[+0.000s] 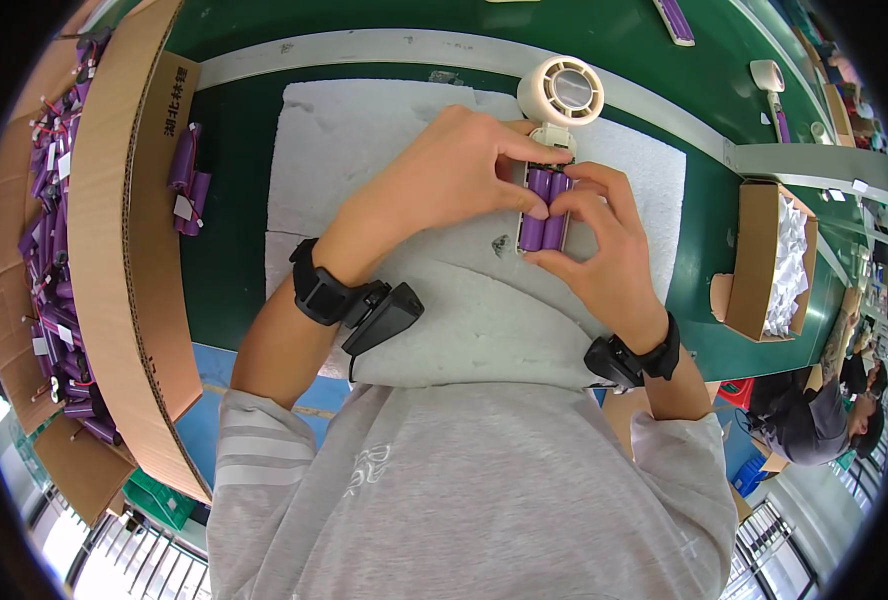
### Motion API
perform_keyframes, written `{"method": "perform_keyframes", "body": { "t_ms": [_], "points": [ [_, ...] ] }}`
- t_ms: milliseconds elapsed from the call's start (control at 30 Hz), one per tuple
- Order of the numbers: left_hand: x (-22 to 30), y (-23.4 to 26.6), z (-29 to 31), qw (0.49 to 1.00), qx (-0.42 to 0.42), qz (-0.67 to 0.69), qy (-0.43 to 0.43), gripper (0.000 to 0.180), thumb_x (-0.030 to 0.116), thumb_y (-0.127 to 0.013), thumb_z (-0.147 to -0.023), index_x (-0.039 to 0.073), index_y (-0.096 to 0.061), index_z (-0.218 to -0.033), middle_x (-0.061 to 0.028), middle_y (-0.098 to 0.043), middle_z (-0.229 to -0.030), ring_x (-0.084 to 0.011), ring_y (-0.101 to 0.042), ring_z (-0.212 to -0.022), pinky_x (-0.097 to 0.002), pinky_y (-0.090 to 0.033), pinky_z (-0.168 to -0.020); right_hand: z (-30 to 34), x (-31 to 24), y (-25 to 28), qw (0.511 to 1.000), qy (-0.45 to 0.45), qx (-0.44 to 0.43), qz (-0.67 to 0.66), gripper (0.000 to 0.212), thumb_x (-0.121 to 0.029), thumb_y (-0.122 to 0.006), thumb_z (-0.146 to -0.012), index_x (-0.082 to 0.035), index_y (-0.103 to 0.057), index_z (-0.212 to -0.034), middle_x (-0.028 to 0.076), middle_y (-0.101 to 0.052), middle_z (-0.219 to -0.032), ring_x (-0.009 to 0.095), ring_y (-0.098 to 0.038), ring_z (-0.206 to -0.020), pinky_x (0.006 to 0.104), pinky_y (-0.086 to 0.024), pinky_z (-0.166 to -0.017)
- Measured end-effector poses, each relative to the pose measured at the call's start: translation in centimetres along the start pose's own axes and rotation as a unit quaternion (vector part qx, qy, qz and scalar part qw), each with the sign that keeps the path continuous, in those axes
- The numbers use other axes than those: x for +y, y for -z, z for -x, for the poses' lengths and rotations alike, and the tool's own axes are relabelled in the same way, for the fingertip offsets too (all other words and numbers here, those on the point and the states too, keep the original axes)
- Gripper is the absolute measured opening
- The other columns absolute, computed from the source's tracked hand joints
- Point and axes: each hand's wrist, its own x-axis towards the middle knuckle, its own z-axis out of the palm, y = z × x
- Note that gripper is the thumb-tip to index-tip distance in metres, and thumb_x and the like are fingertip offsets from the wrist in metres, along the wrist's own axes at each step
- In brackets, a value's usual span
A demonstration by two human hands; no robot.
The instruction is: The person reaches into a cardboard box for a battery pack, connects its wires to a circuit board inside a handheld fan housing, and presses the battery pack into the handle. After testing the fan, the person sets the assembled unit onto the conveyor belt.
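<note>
A cream handheld fan (pixel 534 92) lies on the white foam sheet (pixel 354 130) before me, its round head pointing away and its handle open. Inside the handle sits a purple battery pack (pixel 544 232) made of several cylindrical cells. My left hand (pixel 454 170) grips the fan near its neck, with the thumb on the upper cells. From the other side, my right hand (pixel 609 235) closes around the handle, fingertips against the battery pack and thumb by its lower end. Some of the handle's rim is covered by my fingers.
At left stands a large cardboard box (pixel 124 200) full of purple battery packs (pixel 59 240). Two loose packs (pixel 190 185) lie beside it on the green table. At right is a smaller carton (pixel 749 255) of white pieces. Another fan (pixel 767 76) lies farther back; a person (pixel 814 420) sits beyond.
</note>
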Motion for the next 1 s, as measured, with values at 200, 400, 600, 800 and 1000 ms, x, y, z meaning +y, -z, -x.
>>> {"method": "perform_keyframes", "body": {
  "t_ms": [200,400,600,800,1000],
  "points": [
    [-1.1,-0.7,0.2,0.999,0.031,0.013,-0.003,0.05,0.017,-0.085,-0.062,0.017,-0.072,-0.11,-0.0089,-0.07,-0.079,-0.0166,-0.057,-0.059,-0.0299,-0.047,-0.06,-0.7,-0.6,0.3,0.999,-0.024,-0.009,-0.038,0.061,-0.005,-0.087,-0.056,-0.007,-0.06,-0.111,0.009,-0.05,-0.122,0.026,-0.058,-0.103,0.0353,-0.053,-0.079],
    [0.3,0.1,0.2,0.999,0.012,0.029,0.028,0.051,0.016,-0.085,-0.061,0.017,-0.072,-0.111,-0.0064,-0.068,-0.074,-0.0135,-0.057,-0.061,-0.0287,-0.047,-0.06,-0.6,-0.2,0.6,0.999,0.009,-0.034,0.003,0.065,-0.008,-0.087,-0.057,-0.005,-0.059,-0.115,0.01,-0.052,-0.12,0.026,-0.059,-0.102,0.0346,-0.054,-0.079],
    [-0.4,-0.2,0.1,0.999,0.005,0.041,-0.002,0.051,0.017,-0.082,-0.063,0.014,-0.07,-0.113,-0.013,-0.07,-0.086,-0.0213,-0.064,-0.066,-0.0328,-0.051,-0.065,-0.3,-0.4,0.8,0.993,0.074,-0.018,0.096,0.067,-0.011,-0.087,-0.058,-0.003,-0.058,-0.118,0.012,-0.056,-0.118,0.027,-0.061,-0.101,0.0343,-0.053,-0.08],
    [-1.6,-2.0,-0.1,0.982,0.148,0.101,-0.062,0.053,0.013,-0.079,-0.071,0.013,-0.064,-0.123,-0.0114,-0.068,-0.097,-0.0159,-0.06,-0.063,-0.0307,-0.05,-0.062,-3.1,2.7,2.0,0.99,0.023,0.038,0.137,0.064,-0.014,-0.085,-0.062,-0.001,-0.057,-0.119,0.014,-0.055,-0.119,0.031,-0.06,-0.102,0.0376,-0.052,-0.08],
    [-2.0,-2.0,0.0,0.984,0.151,0.069,-0.058,0.036,0.012,-0.072,-0.079,0.007,-0.063,-0.113,-0.0146,-0.067,-0.095,-0.0236,-0.063,-0.065,-0.0346,-0.051,-0.063,-12.6,6.2,6.3,0.907,0.055,0.238,0.344,0.058,-0.014,-0.079,-0.072,-0.002,-0.054,-0.124,0.018,-0.054,-0.123,0.035,-0.056,-0.108,0.0401,-0.048,-0.089]
  ]
}}
